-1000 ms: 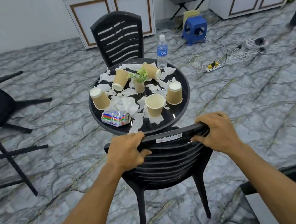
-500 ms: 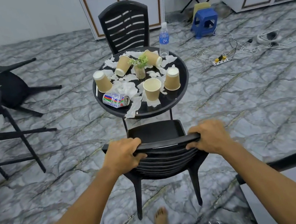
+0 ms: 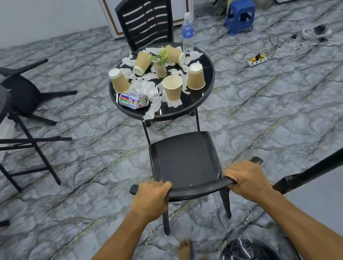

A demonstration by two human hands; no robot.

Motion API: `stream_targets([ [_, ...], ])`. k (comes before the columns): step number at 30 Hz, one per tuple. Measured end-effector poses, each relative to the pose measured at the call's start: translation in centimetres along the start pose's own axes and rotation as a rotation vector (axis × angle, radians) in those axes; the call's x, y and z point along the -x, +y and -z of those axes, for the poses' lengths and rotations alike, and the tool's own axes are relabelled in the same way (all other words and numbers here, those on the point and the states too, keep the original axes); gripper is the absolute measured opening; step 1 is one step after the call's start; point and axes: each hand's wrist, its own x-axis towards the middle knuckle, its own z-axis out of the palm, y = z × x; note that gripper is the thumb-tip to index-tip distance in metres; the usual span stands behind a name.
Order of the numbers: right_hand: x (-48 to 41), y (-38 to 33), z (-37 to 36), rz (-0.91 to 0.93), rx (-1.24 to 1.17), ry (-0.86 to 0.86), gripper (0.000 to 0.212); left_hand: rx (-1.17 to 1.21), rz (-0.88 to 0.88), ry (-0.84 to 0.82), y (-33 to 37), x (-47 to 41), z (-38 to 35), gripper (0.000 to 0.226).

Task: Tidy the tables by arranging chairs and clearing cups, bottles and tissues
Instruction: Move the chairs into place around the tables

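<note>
Chair (image 3: 184, 161) pulled back from table (image 3: 209, 92) | left hand (image 3: 152, 200), right hand (image 3: 248, 180): grip clamped on backrest top

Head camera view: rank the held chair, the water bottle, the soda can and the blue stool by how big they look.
1. Held chair, nearest the camera
2. Blue stool
3. Water bottle
4. Soda can

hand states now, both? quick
Left hand: closed, gripping the top rail of the chair.
Right hand: closed on the same rail.
</note>
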Motion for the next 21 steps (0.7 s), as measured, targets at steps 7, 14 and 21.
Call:
stream_targets([
  [7, -4.8, 0.0, 1.6, 0.004, -0.004, 0.081, 0.038, -0.009, -0.012, 0.163, -2.0, -3.2, 2.9, 0.010],
  [14, -1.6, -0.2, -0.9, 0.013, 0.032, 0.122, 0.030, -0.035, -0.007, 0.129, -1.6, -0.5, 0.0, 0.006],
  [21, 0.4, -1.9, -1.0, -0.110, 0.071, 0.052, 0.027, -0.064, 0.019, 0.069, 0.0, 1.1, -0.7, 0.016],
])
